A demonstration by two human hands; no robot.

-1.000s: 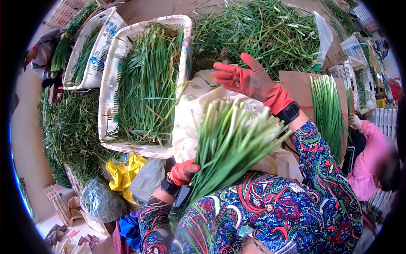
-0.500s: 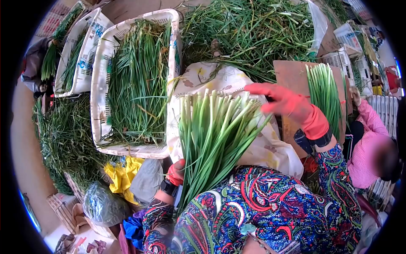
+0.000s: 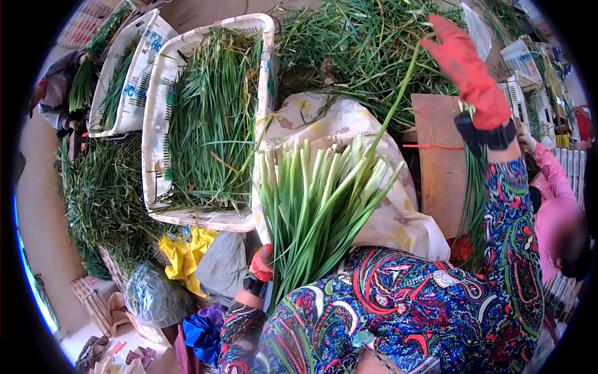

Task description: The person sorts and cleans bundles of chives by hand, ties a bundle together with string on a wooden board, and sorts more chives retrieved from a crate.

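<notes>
Large white crate [image 3: 266, 81]: packed with long green stalks [image 3: 212, 118] laid lengthwise, a few ends straggling by the near rim.
Lettered white crate [image 3: 138, 75]: tilted just beside it on the worker's left, blue print on its wall, more green stalks inside.
Clear plastic bag [image 3: 156, 296]: bulging at the lower left; I can't make out what it holds.
Yellow bag [image 3: 187, 258] and grey bag [image 3: 221, 268]: crumpled side by side below the large crate.
Patterned cloth [image 3: 398, 227]: pale, flowered, spread beneath and behind the bunch.
Brown board [image 3: 439, 187]: near the right arm, a red strip [image 3: 433, 146] across it; another bundle [image 3: 476, 199] lies there, partly hidden by that arm.
Loose greens: one wide heap [image 3: 367, 56] beyond the cloth, another heap [image 3: 106, 199] at the far left.
Bunch [image 3: 311, 206]: in front of the worker's chest, pale ends fanned away, leaves toward the body.
Left hand [image 3: 263, 265]: red-gloved, fingers closed on the bunch's left side, partly hidden by leaves.
Right hand [image 3: 468, 75]: red-gloved, raised beyond the board, fingers pinched on a long stalk [image 3: 398, 96] whose lower part lies among the bunch.
Count: one bunch held, one stalk drawn out straight, two heaps, two crates at the left, three bags, one neighbour in pink [image 3: 551, 174].
</notes>
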